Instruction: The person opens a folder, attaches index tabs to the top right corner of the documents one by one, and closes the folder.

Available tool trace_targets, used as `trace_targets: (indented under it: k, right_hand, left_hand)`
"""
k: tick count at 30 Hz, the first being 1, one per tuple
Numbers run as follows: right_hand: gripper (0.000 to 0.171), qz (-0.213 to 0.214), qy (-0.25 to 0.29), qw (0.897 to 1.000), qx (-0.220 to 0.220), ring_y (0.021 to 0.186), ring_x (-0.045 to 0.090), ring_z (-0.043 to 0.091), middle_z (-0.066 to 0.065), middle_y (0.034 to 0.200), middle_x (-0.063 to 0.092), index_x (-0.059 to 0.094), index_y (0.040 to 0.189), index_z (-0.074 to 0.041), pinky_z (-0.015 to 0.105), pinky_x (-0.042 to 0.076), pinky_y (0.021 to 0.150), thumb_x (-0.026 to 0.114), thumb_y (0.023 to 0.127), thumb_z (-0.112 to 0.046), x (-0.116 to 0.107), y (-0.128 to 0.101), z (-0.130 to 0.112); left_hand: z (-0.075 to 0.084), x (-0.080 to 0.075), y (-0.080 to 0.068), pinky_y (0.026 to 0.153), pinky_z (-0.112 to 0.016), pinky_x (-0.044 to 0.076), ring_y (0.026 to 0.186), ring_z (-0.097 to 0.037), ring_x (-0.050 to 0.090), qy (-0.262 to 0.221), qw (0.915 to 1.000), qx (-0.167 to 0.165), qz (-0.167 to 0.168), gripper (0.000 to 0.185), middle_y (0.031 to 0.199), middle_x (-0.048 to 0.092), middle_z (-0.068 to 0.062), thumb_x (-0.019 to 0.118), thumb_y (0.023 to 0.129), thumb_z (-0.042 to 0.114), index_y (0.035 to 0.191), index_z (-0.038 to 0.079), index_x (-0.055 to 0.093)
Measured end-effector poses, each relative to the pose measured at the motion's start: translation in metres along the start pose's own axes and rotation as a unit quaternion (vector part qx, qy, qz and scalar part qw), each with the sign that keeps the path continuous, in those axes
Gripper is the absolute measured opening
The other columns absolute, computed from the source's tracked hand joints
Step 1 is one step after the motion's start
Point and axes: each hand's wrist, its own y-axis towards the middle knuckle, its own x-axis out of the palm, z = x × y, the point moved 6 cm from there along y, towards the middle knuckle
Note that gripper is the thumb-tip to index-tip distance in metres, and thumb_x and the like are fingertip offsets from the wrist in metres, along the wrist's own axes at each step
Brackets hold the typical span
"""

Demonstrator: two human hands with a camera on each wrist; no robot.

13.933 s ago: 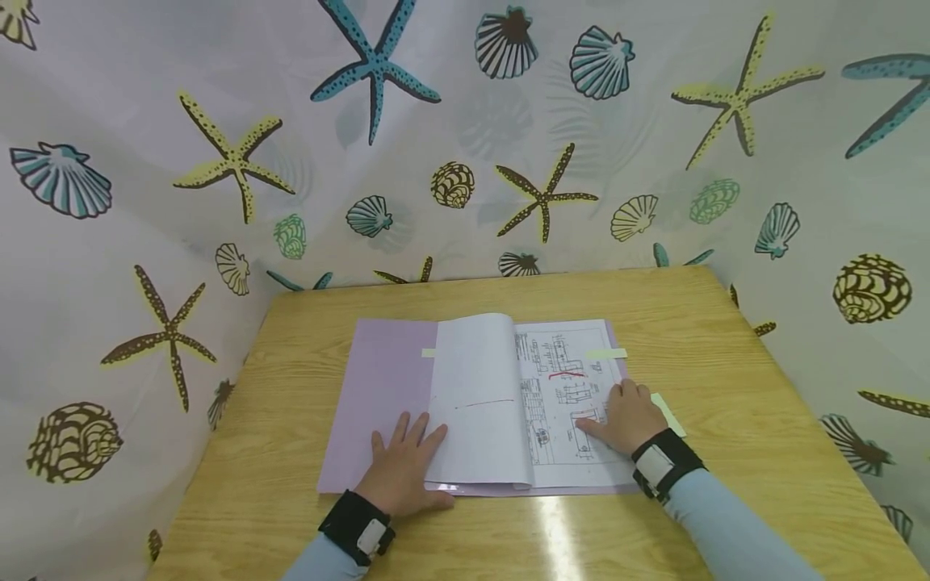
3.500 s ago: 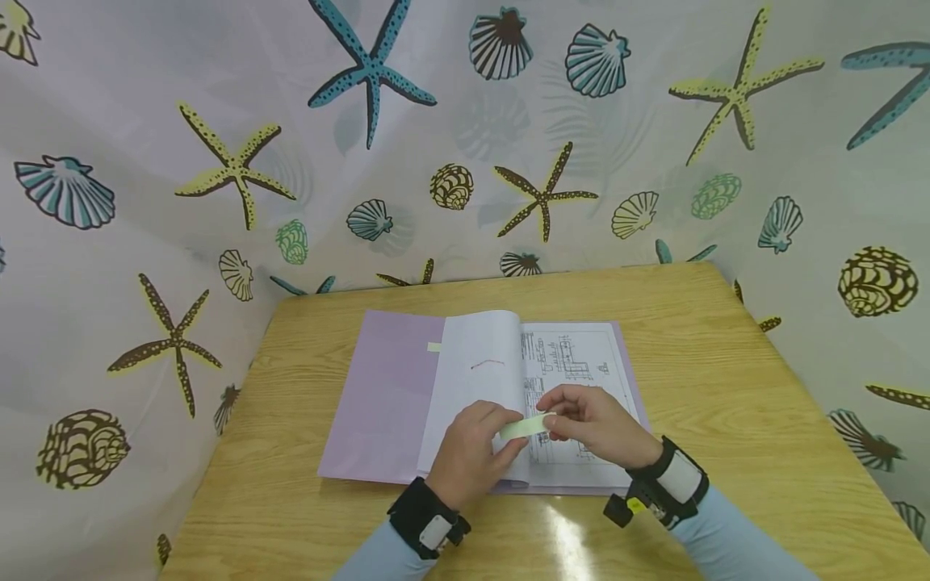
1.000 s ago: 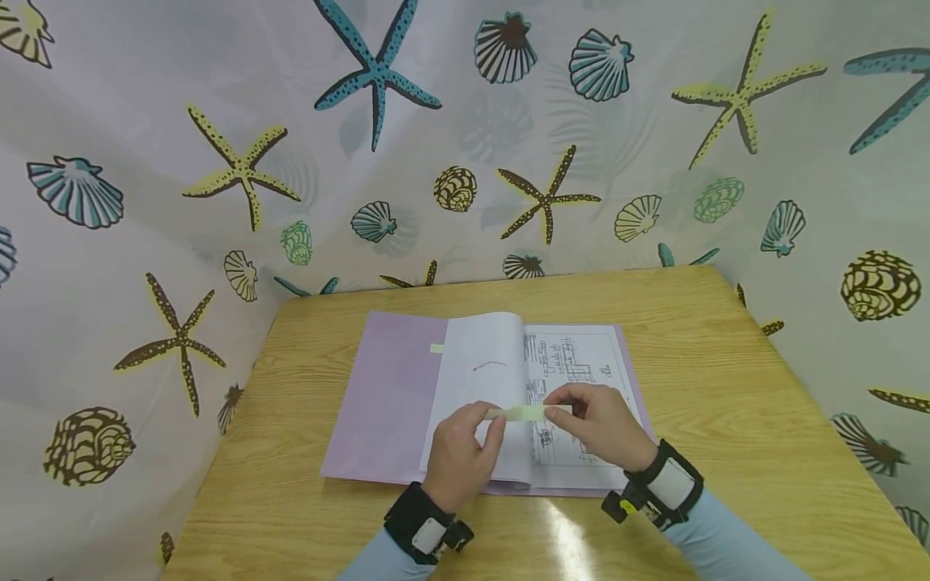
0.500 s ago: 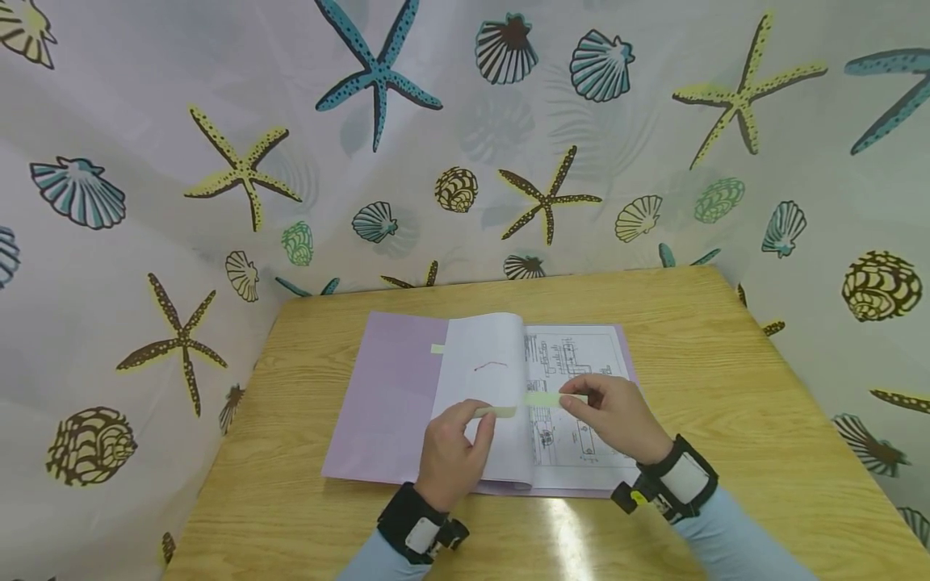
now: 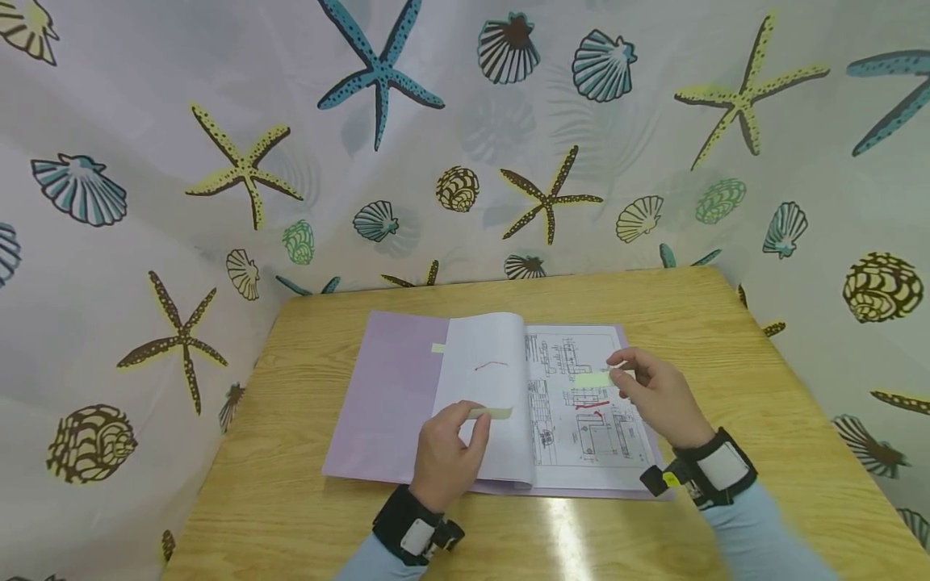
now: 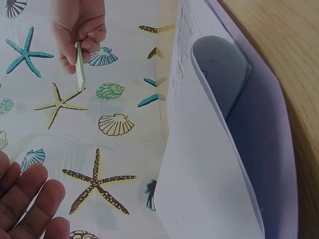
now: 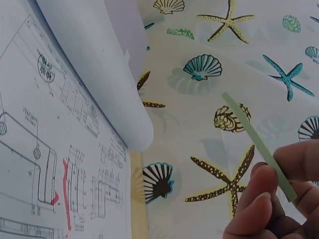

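My left hand (image 5: 449, 456) pinches a pad of pale green sticky notes (image 5: 494, 413) between thumb and fingers, above the white turned-over sheet (image 5: 483, 347). In the left wrist view its fingers (image 6: 30, 199) show, while the pad is out of sight. My right hand (image 5: 664, 395) pinches one narrow sticky note (image 5: 592, 379) by its right end, over the page with technical drawings (image 5: 552, 436). The right wrist view shows that sticky note (image 7: 254, 139) edge-on between thumb and fingertips. Both pages lie in an open lilac folder (image 5: 385, 395).
A small pale green tab (image 5: 437, 348) sticks out at the left edge of the turned sheet. Red pen marks (image 5: 592, 405) run across the drawing. The folder lies on a wooden table (image 5: 291, 403), with a shell-patterned cloth (image 5: 407, 145) behind.
Earlier both hands pressed the folder's pages; then they held the sticky-note pad together. The right hand has since pulled one note away from the pad and moved right and farther over the drawing.
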Motion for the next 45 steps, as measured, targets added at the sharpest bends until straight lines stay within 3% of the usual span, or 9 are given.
trace_targets:
  k: [9,13,21,26,31,37,40,45]
  right_hand:
    - [0.03,0.049,-0.01,0.996,0.075,0.077,0.06,0.026,0.018,0.097,0.061,0.061,0.111,0.001,0.024,0.051,0.064,0.054,0.099,-0.026,-0.029,-0.002,0.039]
    - [0.033,0.066,0.006,0.991,0.112,0.077,0.061,0.018,0.021,0.099,0.06,0.058,0.113,0.005,0.022,0.053,0.067,0.053,0.099,-0.025,-0.039,-0.004,0.06]
    - [0.038,0.071,0.044,0.982,0.169,0.085,0.065,0.018,0.023,0.107,0.056,0.051,0.119,0.008,0.019,0.054,0.071,0.052,0.1,-0.024,-0.048,-0.013,0.093]
    - [0.039,0.075,0.047,0.977,0.193,0.082,0.064,0.009,0.023,0.11,0.055,0.049,0.124,0.009,0.02,0.054,0.071,0.052,0.1,-0.022,-0.048,-0.015,0.107]
    - [0.036,0.083,-0.001,0.973,0.214,0.077,0.064,0.006,0.02,0.107,0.059,0.055,0.121,0.006,0.02,0.054,0.067,0.054,0.098,-0.022,-0.046,-0.018,0.123]
    - [0.033,0.09,-0.069,0.967,0.227,0.078,0.062,0.02,0.016,0.097,0.065,0.062,0.114,0.002,0.025,0.049,0.058,0.059,0.093,-0.024,-0.042,-0.019,0.129]
    - [0.037,0.086,-0.107,0.966,0.219,0.086,0.058,0.03,0.02,0.101,0.065,0.063,0.112,0.002,0.031,0.043,0.062,0.066,0.088,-0.026,-0.039,-0.019,0.132]
    - [0.038,0.079,-0.184,0.963,0.178,0.089,0.058,0.039,0.029,0.104,0.063,0.063,0.106,0.005,0.041,0.043,0.066,0.074,0.081,-0.022,-0.035,-0.016,0.132]
  left_hand:
    - [-0.002,-0.004,-0.002,0.064,-0.025,0.052,0.071,-0.006,0.059,0.004,1.0,0.0,-0.001,0.007,0.085,0.07,-0.001,0.063,0.091,0.011,0.091,0.007,0.068]
    - [-0.003,-0.006,-0.003,0.061,-0.023,0.05,0.067,-0.008,0.057,0.004,1.0,-0.004,-0.002,0.007,0.085,0.069,-0.001,0.062,0.092,0.012,0.091,0.007,0.067]
    - [-0.005,-0.008,-0.004,0.057,-0.021,0.045,0.063,-0.006,0.051,0.006,1.0,-0.005,0.002,0.005,0.084,0.069,-0.001,0.064,0.091,0.01,0.091,0.007,0.068]
    - [-0.006,-0.009,-0.004,0.052,-0.018,0.039,0.059,-0.006,0.046,0.01,0.9999,-0.007,0.002,0.005,0.083,0.069,-0.001,0.064,0.09,0.01,0.09,0.007,0.068]
    - [-0.007,-0.009,-0.005,0.054,-0.018,0.041,0.06,-0.006,0.047,0.012,0.9999,-0.003,0.004,0.005,0.083,0.069,-0.001,0.064,0.09,0.01,0.09,0.007,0.068]
    - [-0.008,-0.009,-0.005,0.05,-0.017,0.036,0.057,-0.005,0.043,0.011,0.9999,-0.007,0.004,0.005,0.083,0.069,0.0,0.065,0.09,0.01,0.09,0.007,0.068]
    - [-0.008,-0.009,-0.005,0.05,-0.017,0.037,0.058,-0.005,0.043,0.011,0.9999,-0.008,0.004,0.005,0.083,0.069,0.0,0.064,0.09,0.009,0.091,0.007,0.069]
    - [-0.009,-0.01,-0.006,0.053,-0.018,0.04,0.06,-0.005,0.046,0.011,0.9999,-0.009,0.006,0.005,0.084,0.069,0.0,0.064,0.09,0.008,0.092,0.008,0.069]
